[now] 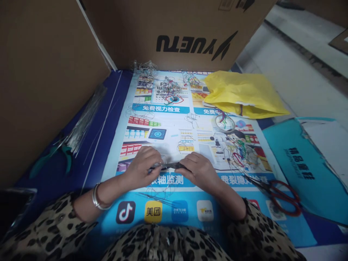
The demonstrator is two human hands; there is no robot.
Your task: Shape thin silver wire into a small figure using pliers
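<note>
My left hand (145,165) and my right hand (199,170) meet near the middle of the printed sheet, fingers closed. A slim dark tool (172,165) runs between them. Its right end is in my right hand, and its tip reaches the left fingertips. Whether it is tweezers or narrow pliers I cannot tell. A thin wire (163,159) shows at my left fingertips, which are pinched together. Just below the hands lies a loop of fine wire (160,190) on the sheet.
Tangled wires (171,90) lie at the back, more coloured wires (240,154) at right. Red-handled scissors (285,197), a tape roll (225,123), a yellow bag (244,92) and a teal package (301,163) sit right. Teal-handled pliers (51,159) and straight wires (85,121) lie left. Cardboard (174,21) stands behind.
</note>
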